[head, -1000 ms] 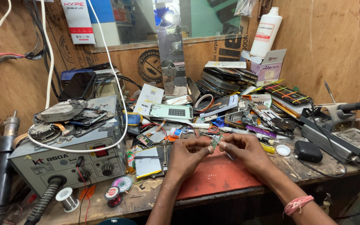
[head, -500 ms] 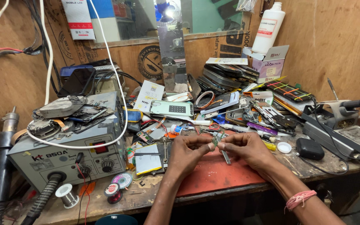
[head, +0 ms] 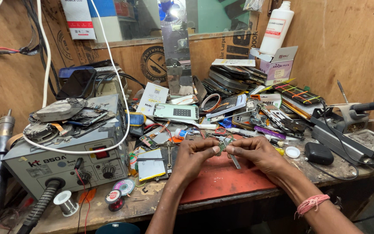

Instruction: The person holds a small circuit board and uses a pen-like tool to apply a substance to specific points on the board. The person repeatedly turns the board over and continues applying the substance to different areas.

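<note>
Both hands meet above a red work mat [head: 226, 180] on a cluttered wooden bench. My left hand [head: 195, 155] and my right hand [head: 256, 154] pinch a small green circuit board [head: 222, 144] between their fingertips, from either side. Metal tweezers [head: 234, 160] lie on the mat just under my right hand; I cannot tell whether the fingers touch them. A pink thread band sits on my right wrist [head: 311, 203].
A grey hot-air rework station [head: 72, 162] with a hose stands at the left, with solder spools [head: 122, 193] before it. Phones, phone parts and a mint-green phone [head: 176, 112] crowd the back. A white bottle [head: 275, 28] and a soldering stand [head: 356, 130] are at the right.
My hands have lowered slightly toward the mat with the small board still pinched between them. The view has shifted a little.
</note>
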